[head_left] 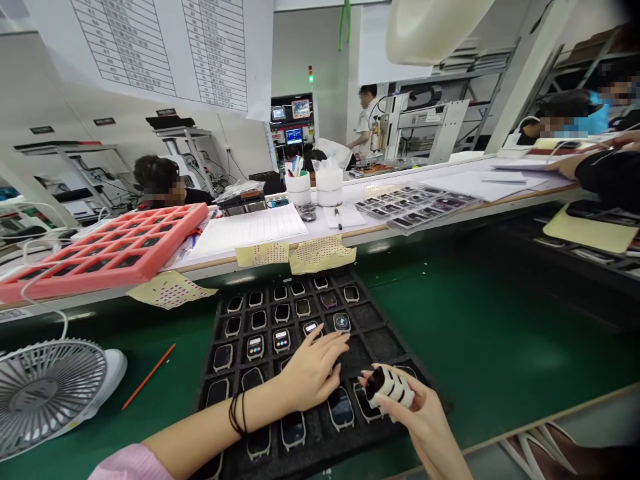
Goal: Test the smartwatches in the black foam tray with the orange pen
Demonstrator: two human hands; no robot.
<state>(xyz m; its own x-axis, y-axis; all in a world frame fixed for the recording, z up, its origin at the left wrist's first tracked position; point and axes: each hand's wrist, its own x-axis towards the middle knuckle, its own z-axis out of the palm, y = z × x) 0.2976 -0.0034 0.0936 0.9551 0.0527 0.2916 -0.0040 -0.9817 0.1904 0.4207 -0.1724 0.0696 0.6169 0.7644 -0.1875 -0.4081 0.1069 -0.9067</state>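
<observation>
A black foam tray (pixel 370 313) on the green bench holds several rows of square watch bodies, some with lit screens. My left hand (pixel 317 363) reaches over the middle of the tray, palm down, fingers spread, its fingertips near a watch with a lit face (pixel 342 323). Nothing shows in that hand, though its underside is hidden. Over the tray's right side, my right hand (pixel 420 407) grips a small stack of watch bodies (pixel 390 387) between thumb and fingers. Beneath my left forearm, part of the tray is covered.
A fan (pixel 45 397) and an orange stick (pixel 149 377) lie at left. The raised shelf bears a pink foam tray (pixel 145 263), papers (pixel 250 230), white cups (pixel 329 187) and clear plastic trays (pixel 420 207). Another person's hand (pixel 565 167) rests at far right.
</observation>
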